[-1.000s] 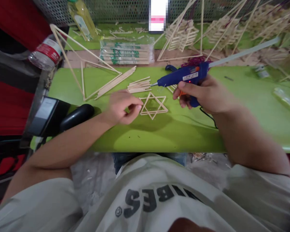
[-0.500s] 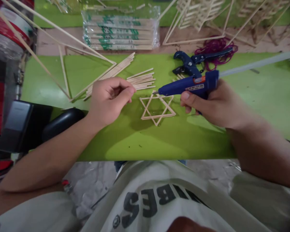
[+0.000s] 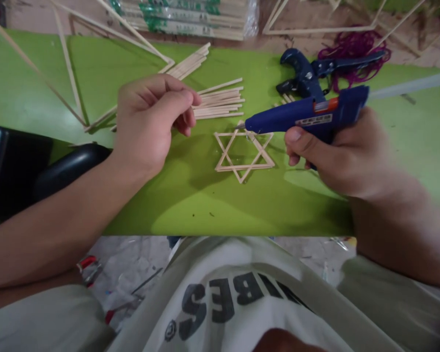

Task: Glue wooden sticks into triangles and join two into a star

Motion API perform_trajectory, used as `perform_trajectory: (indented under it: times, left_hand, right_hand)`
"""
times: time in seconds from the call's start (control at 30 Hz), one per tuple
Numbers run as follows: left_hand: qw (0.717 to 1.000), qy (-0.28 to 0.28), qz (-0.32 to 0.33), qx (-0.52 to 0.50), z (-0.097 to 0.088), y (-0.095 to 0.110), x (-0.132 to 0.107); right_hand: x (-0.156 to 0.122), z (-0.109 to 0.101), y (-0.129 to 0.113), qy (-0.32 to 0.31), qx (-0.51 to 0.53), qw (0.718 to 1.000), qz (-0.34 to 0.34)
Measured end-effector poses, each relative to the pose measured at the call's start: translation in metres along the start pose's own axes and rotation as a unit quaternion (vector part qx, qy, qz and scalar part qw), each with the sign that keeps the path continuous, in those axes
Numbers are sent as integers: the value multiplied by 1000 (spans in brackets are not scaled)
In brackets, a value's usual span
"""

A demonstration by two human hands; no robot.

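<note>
In the head view a blue hot glue gun (image 3: 311, 115) is gripped by my right hand (image 3: 333, 151). Its nozzle meets the top point of a six-pointed star made of wooden sticks (image 3: 245, 167), which lies on the green tabletop. My left hand (image 3: 150, 122) hovers left of the star, fingers curled and thumb against the index finger, with nothing visible between them. Just behind that hand lie loose wooden sticks (image 3: 223, 102), and a second bundle of sticks (image 3: 190, 62) sits farther back.
Dark blue cutters (image 3: 304, 76) lie behind the glue gun beside tangled purple string (image 3: 355, 54). Packaged chopsticks (image 3: 205, 22) are at the back. Large stick frames (image 3: 69, 68) stand at the back left and right. A black object (image 3: 71, 168) is beside my left forearm. The green table (image 3: 212, 220) ends near my shirt.
The view has shifted closer to the table. My left hand has drawn back left, away from the star. The glue gun's nozzle stays at the star's top point.
</note>
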State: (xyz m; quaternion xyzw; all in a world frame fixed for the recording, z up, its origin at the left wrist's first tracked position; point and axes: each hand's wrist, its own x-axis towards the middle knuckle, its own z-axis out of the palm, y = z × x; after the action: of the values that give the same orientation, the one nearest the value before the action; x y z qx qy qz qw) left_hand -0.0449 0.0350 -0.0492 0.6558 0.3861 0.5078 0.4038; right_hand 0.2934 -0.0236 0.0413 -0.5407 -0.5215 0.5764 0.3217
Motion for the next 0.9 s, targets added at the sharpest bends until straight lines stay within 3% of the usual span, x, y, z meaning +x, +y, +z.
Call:
perform_trajectory:
  times: [0.07,0.13,0.37,0.67,0.9]
  left_hand:
    - [1000,-1,-2,-10,0,0,1]
    - [1000,1,-18,-23,0,4,3]
    - [998,6,-26,-55,4,5,10]
    - [985,74,-64,-143,18,31,8]
    - [985,72,-63,-144,18,30,9]
  right_hand:
    - [0,3,-4,55,-141,986,-73]
    - [-1,6,-8,66,-207,970,-108]
    - [-7,10,-13,75,-273,952,-114]
    - [-5,6,-1,100,-398,894,-180]
    - [-5,7,-2,110,-418,890,-144]
